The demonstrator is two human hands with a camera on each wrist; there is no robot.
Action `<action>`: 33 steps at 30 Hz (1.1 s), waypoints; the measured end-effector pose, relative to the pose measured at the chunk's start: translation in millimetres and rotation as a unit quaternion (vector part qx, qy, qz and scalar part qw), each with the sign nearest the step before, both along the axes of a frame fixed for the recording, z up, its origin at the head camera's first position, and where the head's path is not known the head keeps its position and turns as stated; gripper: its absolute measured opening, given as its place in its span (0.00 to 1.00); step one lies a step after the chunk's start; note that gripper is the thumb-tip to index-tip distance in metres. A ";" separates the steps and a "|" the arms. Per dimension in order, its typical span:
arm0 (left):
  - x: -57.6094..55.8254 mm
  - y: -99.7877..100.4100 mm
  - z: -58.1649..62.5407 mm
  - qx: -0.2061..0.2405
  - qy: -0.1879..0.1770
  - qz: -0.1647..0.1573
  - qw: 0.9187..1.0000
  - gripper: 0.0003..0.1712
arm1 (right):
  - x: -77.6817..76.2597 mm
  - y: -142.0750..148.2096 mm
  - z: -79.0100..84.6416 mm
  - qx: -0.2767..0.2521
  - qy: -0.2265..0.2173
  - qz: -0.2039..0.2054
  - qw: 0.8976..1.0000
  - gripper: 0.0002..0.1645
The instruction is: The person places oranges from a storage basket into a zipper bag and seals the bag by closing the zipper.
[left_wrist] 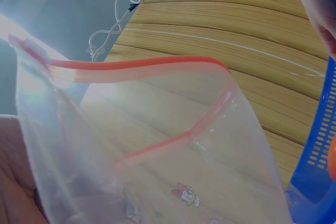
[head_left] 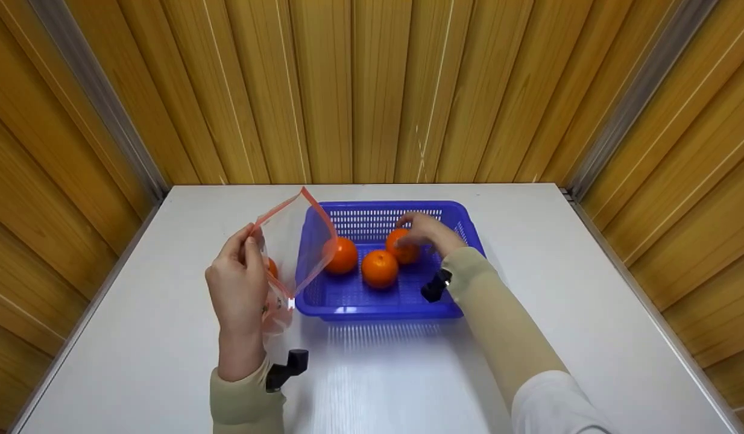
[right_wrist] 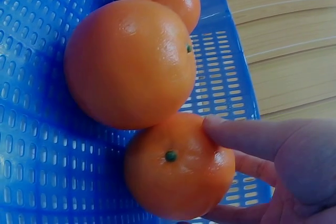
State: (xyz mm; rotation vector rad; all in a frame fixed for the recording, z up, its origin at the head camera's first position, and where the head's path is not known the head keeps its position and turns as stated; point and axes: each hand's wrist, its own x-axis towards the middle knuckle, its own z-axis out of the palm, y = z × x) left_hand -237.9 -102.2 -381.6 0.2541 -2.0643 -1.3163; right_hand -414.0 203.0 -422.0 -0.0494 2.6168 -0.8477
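Observation:
My left hand (head_left: 238,286) pinches the red-edged rim of a clear zip bag (head_left: 290,241), whose mouth gapes toward the basket. Orange fruit shows through the lower part of the bag, partly behind that hand. Inside the blue basket (head_left: 372,311) lie three oranges. My right hand (head_left: 435,234) reaches over the far-right orange (right_wrist: 178,169); in the right wrist view its thumb lies on the fruit and other fingers curl behind it. Beside this fruit sit the middle orange (head_left: 380,269) and the left orange (head_left: 342,255), the latter partly seen through the bag's edge.
The basket stands on a white table (head_left: 589,313), its left wall next to the bag. Wood-look panels (head_left: 378,90) rise behind the table and on both sides. A white coiled cable (left_wrist: 118,19) hangs in the left wrist view's background.

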 end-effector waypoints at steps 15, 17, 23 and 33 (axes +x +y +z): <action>1.1 0.3 2.0 0.007 -0.012 -0.009 1.000 0.18 | 5.8 3.3 -5.8 -0.058 -0.040 -0.024 0.997 0.36; 1.4 0.5 2.4 0.012 -0.012 -0.011 1.000 0.18 | 5.5 3.8 -6.1 -0.066 -0.042 -0.033 0.996 0.35; 1.7 0.5 1.9 0.010 -0.010 -0.012 1.000 0.18 | 3.3 4.6 -6.2 -0.090 -0.034 -0.044 0.994 0.37; 1.4 -0.2 2.9 -0.005 -0.015 0.000 1.000 0.18 | 5.5 4.2 5.4 -0.131 0.000 -0.031 0.991 0.38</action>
